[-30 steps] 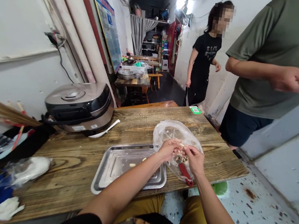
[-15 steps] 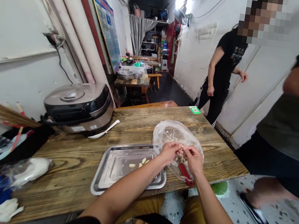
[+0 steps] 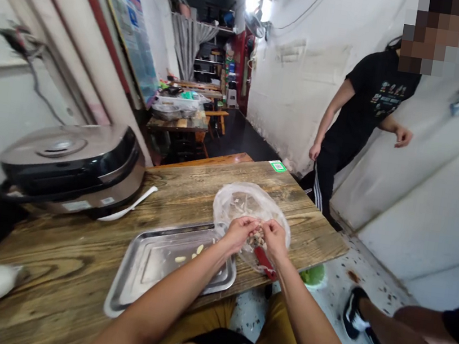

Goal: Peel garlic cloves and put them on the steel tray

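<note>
My left hand (image 3: pixel 240 234) and my right hand (image 3: pixel 275 239) meet above a clear plastic bag (image 3: pixel 226 197). Their fingertips pinch a small garlic clove (image 3: pixel 259 226), mostly hidden between them. Beneath the hands, unpeeled garlic (image 3: pixel 259 241) and bits of skin lie on the spread bag. A red object like a tool's handle (image 3: pixel 264 262) rests on the bag's near edge, beside my right wrist. Left of the bag sits a shallow metal tray (image 3: pixel 123 274), with several pale peeled cloves (image 3: pixel 180 259) in it. My left forearm crosses over the tray's right part.
A rice cooker (image 3: pixel 68 166) and a white spoon (image 3: pixel 133 204) stand at the wooden table's (image 3: pixel 167 186) back left. A green basin (image 3: pixel 314 276) is on the floor at right. One person (image 3: pixel 368 95) stands beyond the table; another person's legs (image 3: pixel 406 339) show lower right.
My view has turned right, so the table's things shift left in the picture. Both hands keep pinching over the bag. The near person at right has moved lower and mostly out of view.
</note>
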Demonstrator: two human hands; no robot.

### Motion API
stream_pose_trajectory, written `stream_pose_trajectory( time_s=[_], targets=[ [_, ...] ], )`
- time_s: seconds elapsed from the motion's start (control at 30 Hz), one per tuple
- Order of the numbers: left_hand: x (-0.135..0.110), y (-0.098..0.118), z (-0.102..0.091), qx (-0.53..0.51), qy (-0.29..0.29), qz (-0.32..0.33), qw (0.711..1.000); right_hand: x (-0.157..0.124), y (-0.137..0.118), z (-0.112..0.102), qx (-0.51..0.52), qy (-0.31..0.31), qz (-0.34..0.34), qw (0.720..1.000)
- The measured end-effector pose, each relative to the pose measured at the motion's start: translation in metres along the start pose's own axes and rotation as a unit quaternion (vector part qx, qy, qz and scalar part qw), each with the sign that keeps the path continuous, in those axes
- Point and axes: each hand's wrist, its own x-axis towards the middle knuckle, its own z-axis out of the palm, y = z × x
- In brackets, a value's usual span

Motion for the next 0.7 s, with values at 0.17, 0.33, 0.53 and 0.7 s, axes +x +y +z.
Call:
stream_pose_trajectory(
  time_s=[0.17,0.33,0.53,0.7],
  targets=[
    [-0.002,-0.01,0.003,0.026,-0.004,0.002,1.0,0.001,0.003,0.0,-0.02,0.058,0.058,0.996],
    [-0.005,-0.015,0.006,0.058,-0.011,0.025,0.998,0.001,0.002,-0.007,-0.014,0.051,0.085,0.995],
    [-0.003,-0.014,0.005,0.045,-0.01,0.037,0.998,0.008,-0.005,-0.013,0.033,-0.007,0.107,0.994],
    [-0.001,-0.011,0.007,0.029,-0.016,0.021,0.999,0.008,-0.011,-0.016,0.098,-0.035,0.135,0.985]
  ],
)
